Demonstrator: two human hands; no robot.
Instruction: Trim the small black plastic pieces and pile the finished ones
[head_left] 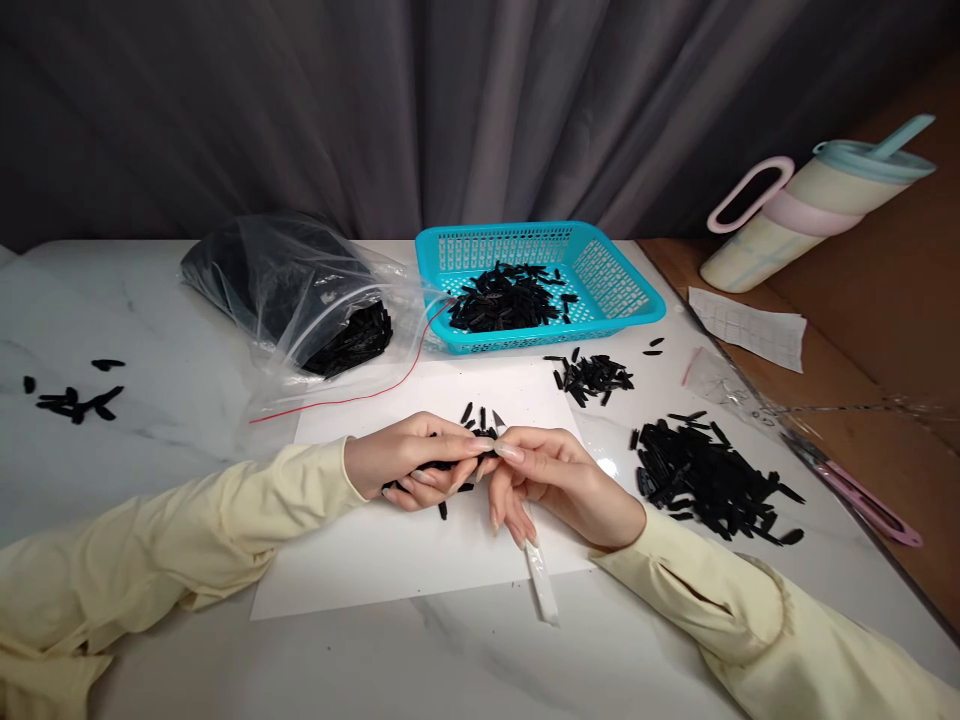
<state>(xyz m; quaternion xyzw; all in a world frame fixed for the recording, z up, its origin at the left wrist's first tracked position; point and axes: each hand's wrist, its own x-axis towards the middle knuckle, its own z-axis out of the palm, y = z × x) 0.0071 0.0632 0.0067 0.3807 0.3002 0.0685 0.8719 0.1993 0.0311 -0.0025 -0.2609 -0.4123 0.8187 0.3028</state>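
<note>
Head cam shows a small black piece point(480, 437) pinched between both hands right over the white sheet point(390, 560), probably so bits stay visible. Left hand point(409, 465) clenches a bunch of pieces; right hand point(555, 480) grasps a white blade tool point(541, 585). Big loose pile point(705, 480) sits at 3 o'clock, teal basket point(615, 285) at 12, bag point(300, 290) at 10 on the counter point(112, 300).

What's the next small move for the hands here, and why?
Probably bring the white blade tool in the right hand onto the black piece pinched by the left hand: its tip already sits at that piece, over the white sheet.
</note>
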